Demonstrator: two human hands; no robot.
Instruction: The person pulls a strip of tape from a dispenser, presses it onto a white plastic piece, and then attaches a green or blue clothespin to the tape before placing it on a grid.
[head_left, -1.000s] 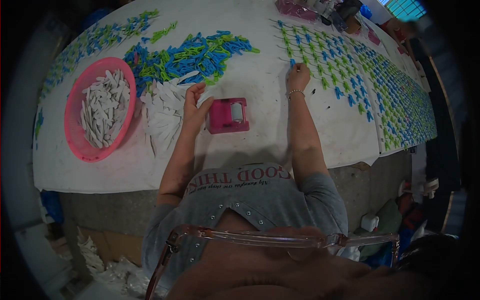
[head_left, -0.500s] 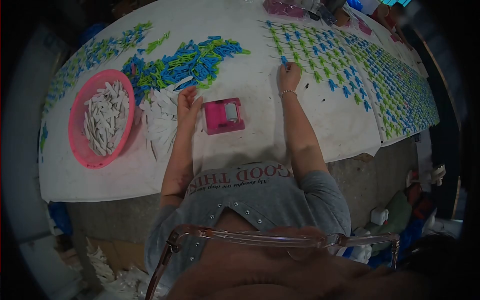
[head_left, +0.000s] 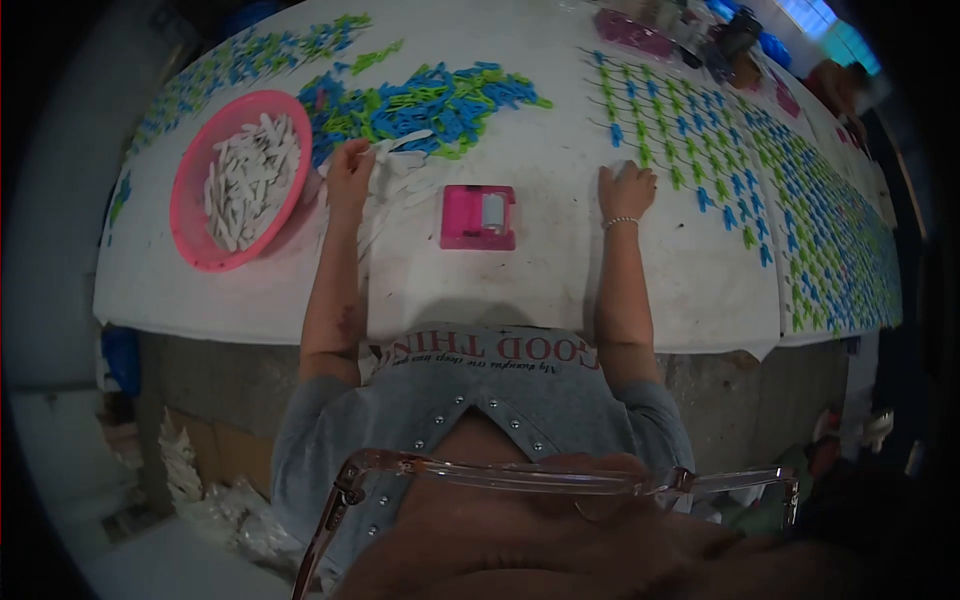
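My left hand [head_left: 348, 182] is at the pile of white strips [head_left: 402, 185], its fingers curled in; whether it pinches one I cannot make out. Just behind it lies a heap of blue and green plastic clips [head_left: 415, 110]. On the right, my right hand [head_left: 628, 194] rests low over the tabletop, fingers apart and nothing seen in them. A blue clip [head_left: 615, 134] at the near end of the leftmost row lies just beyond its fingertips. Between my hands sits a pink dispenser with a pale roll [head_left: 462, 218].
A pink basin [head_left: 186, 200] full of white strips stands at the left. Rows of blue and green clips [head_left: 840, 220] cover the right side of the white-covered table [head_left: 540, 290]. Clips also spread at the far left [head_left: 240, 75]. Another person [head_left: 838, 88] is at the far right.
My right hand has drawn back from the blue clip it held, which now lies in the row. My left hand has curled its fingers at the white strips. The whole view has shifted.
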